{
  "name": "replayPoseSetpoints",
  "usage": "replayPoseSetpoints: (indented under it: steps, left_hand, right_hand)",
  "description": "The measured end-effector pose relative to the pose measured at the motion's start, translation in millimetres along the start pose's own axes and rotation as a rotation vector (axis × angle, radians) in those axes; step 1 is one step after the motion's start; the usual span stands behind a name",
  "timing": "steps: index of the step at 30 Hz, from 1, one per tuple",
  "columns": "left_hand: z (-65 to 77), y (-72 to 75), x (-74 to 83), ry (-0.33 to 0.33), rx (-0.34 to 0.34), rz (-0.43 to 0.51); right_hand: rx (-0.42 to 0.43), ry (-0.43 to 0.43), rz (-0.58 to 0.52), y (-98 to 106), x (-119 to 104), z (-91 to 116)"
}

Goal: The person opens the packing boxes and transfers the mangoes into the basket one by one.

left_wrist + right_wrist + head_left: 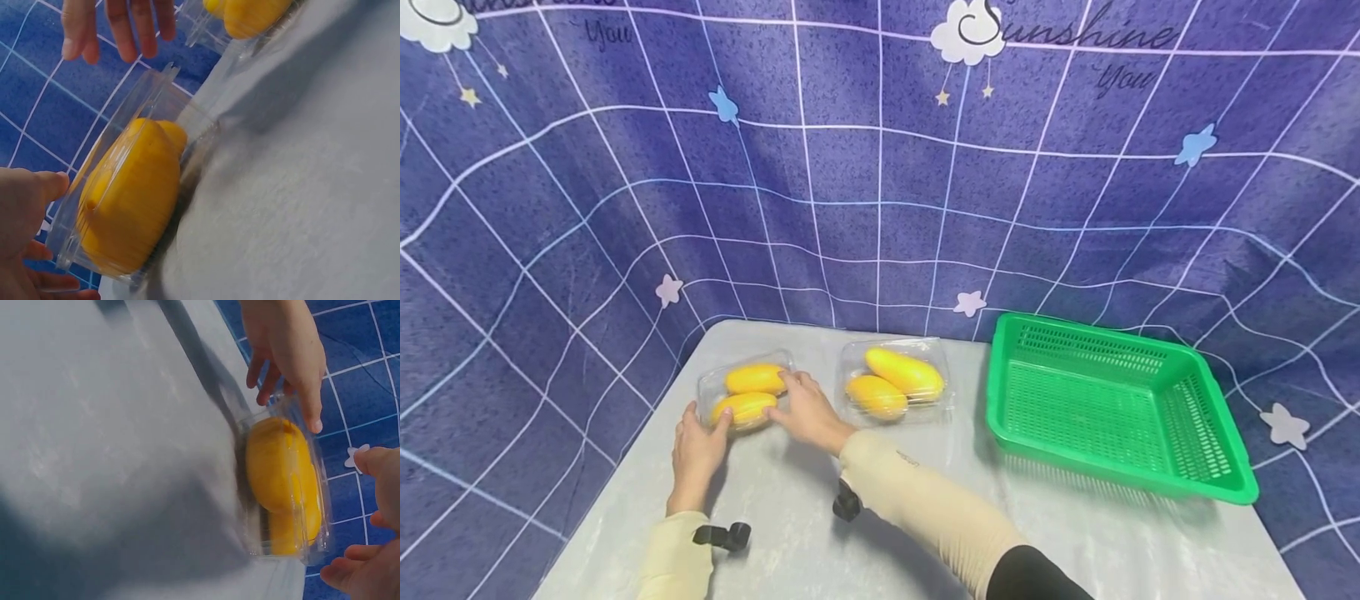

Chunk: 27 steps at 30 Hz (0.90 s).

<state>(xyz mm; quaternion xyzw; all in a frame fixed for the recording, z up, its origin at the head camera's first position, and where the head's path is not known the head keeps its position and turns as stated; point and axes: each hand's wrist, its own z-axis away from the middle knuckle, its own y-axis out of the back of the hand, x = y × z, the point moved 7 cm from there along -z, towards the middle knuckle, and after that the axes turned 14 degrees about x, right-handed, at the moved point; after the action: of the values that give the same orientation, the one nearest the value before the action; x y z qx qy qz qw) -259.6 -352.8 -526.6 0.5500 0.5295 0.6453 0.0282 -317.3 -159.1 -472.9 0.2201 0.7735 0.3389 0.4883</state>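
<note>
Two yellow, mango-like fruits (756, 379) lie inside a clear plastic box (706, 385) at the table's left. My left hand (695, 450) is at the box's near left end, its thumb and fingers extended against the edge and lid, as the right wrist view (284, 353) also has it. Over the box's right side is my right hand (808, 412), fingers spread. Both wrist views show a gap between the right hand and the box. The lid lies over the fruits; whether it is latched, I cannot tell.
Right of that box stands a second clear box (946, 412) with two yellow fruits (906, 373). A green slotted plastic basket (1120, 475) sits at the table's right. Behind the pale table (790, 533) hangs a blue-purple gridded curtain (880, 183).
</note>
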Motion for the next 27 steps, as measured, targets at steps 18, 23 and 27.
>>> replayPoseSetpoints:
  steps: [18,23,27]
  left_hand:
    - [-2.0,-0.5,-0.1,0.018,-0.004,0.034]
    - [-3.2,-3.1,-5.7,0.064,-0.034,0.071]
    - [-6.7,-5.1,-8.8,0.098,-0.046,0.128]
  right_hand:
    - [-0.035,-0.170,-0.035,-26.0,23.9,-9.4]
    - [-0.062,-0.171,0.014,-29.7,26.2,-9.8]
    - [-0.075,-0.168,0.033,-31.8,29.6,-10.6]
